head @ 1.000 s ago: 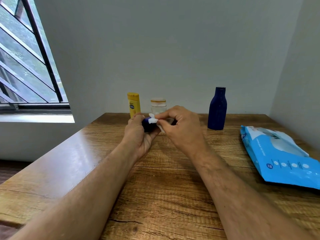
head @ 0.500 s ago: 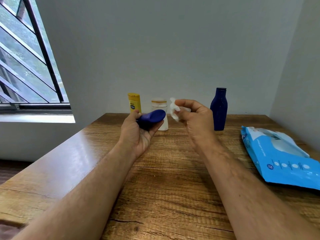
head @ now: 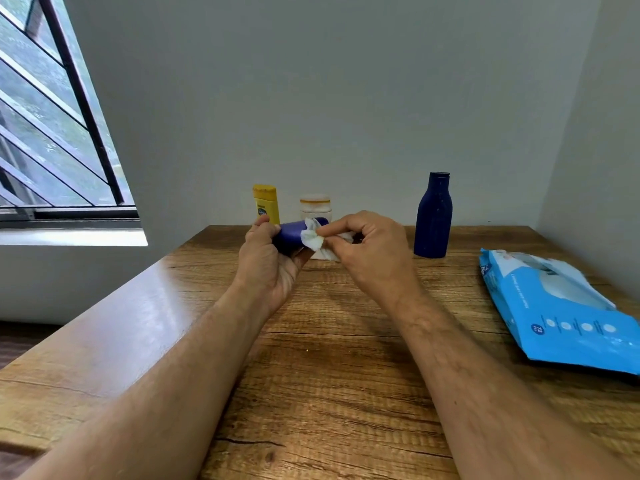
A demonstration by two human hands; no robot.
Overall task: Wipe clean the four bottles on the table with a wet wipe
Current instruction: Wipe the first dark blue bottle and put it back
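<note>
On the desk (head: 311, 358), a tube (head: 266, 203) and jar (head: 315, 206) stand at the back, a tall bottle (head: 433, 216) to their right, the wipes pack (head: 561, 306) rightmost and nearer.

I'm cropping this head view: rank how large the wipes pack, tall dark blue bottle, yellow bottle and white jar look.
1. wipes pack, though it lies nearer the camera
2. tall dark blue bottle
3. yellow bottle and white jar: unsure, both partly hidden behind the hands

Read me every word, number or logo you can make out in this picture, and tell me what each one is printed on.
"72", in a dark round badge: on the light blue wet wipe pack, lying flat.
White line of print along that pack: too blurred to read.
Blue oval logo and small print on the yellow bottle: too small to read.
Tall dark blue bottle, small blue bottle held by the left hand, white jar: no text visible.
</note>
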